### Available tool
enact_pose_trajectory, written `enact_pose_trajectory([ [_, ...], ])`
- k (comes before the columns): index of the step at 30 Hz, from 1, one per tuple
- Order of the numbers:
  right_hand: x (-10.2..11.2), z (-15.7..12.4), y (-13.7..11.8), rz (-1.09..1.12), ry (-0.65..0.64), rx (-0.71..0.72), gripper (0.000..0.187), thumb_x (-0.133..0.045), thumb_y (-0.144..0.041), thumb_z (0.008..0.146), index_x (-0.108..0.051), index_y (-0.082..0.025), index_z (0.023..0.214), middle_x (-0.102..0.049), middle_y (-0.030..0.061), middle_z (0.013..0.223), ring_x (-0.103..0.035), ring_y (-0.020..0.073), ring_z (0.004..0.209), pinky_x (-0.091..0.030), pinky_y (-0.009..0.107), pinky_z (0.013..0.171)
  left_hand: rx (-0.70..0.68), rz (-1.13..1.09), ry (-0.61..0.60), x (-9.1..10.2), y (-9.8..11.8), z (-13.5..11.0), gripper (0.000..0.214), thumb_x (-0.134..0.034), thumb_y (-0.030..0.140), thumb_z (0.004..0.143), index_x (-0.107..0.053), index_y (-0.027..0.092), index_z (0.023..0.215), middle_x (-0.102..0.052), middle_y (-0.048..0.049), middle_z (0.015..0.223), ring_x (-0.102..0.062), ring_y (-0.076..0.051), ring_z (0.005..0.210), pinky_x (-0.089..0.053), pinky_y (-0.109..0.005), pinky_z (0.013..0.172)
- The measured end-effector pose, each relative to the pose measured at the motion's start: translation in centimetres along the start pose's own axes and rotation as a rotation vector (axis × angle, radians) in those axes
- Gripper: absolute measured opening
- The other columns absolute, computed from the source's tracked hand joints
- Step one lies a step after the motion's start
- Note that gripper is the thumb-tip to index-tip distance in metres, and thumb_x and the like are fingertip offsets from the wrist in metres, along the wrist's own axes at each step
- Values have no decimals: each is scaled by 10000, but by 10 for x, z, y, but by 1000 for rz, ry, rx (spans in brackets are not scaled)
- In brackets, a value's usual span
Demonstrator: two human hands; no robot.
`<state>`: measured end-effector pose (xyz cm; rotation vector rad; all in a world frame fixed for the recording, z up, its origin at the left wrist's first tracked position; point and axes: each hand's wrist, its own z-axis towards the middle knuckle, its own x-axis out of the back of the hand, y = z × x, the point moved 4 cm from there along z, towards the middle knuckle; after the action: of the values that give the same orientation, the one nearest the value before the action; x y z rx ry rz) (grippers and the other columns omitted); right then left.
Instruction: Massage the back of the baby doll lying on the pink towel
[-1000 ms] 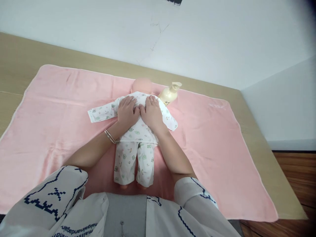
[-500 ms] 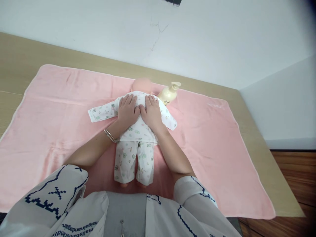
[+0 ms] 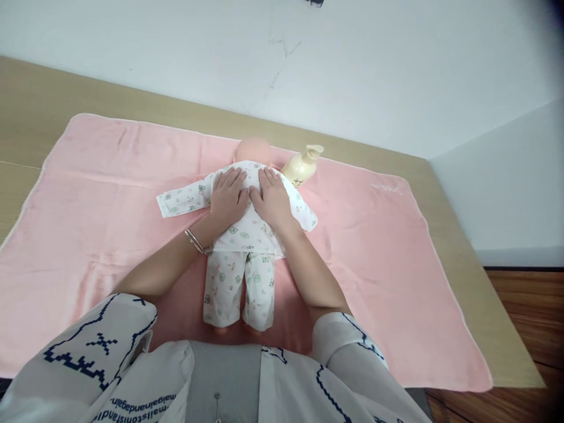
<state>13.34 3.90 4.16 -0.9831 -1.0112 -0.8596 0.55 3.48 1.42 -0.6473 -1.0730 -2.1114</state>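
A baby doll (image 3: 252, 151) lies on a pink blanket (image 3: 374, 264), its head toward the wall and its feet toward me. It wears a white printed top (image 3: 247, 236) and matching trousers (image 3: 224, 288). My left hand (image 3: 228, 197) rests flat on the left side of the doll's upper back or chest; which side faces up I cannot tell. On the right side, my right hand (image 3: 273, 198) lies flat too, fingers pointing to the head. Both hands are open and grasp nothing. Sleeves spread out to either side, and small bits of the feet show below the trouser hems.
A cream pump bottle (image 3: 302, 166) is on the blanket just right of the doll's head. Under the blanket is a wooden table (image 3: 493, 329), its far edge against a white wall (image 3: 198, 53). Brown wooden floor (image 3: 524, 305) shows beyond the table's right edge.
My right hand has shifted slightly to the right on the doll's top, leaving a small gap between the thumbs. The left hand stays nearly in place.
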Motion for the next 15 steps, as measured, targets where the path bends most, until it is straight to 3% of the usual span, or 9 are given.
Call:
enact_pose_trajectory([
  [5,3,-2,-11,-40,-1,10,514,-343,-259,981,-429,27,1400,-420,236,1470,-351,335,1407,-249,493,1203,-120,-11,14,3,4,2,338,-382,203,926,-653,168,1126,-668,-80,1225,-569,-213,1226,-436,-451,1131],
  [10,10,-19,-28,-49,5,-63,434,-292,-191,987,-531,3,1293,-561,253,1309,-495,350,1289,-473,462,1033,-88,-8,70,7,6,-2,267,-433,211,910,-681,175,1001,-706,-81,1076,-611,-222,1086,-508,-428,1017],
  [15,11,-12,-16,38,7,-57,455,-371,-255,977,-498,-22,1346,-524,225,1368,-461,343,1325,-423,471,1102,-4,3,21,5,4,0,336,-434,227,906,-619,157,1177,-632,-109,1253,-549,-255,1205,-438,-463,1102],
])
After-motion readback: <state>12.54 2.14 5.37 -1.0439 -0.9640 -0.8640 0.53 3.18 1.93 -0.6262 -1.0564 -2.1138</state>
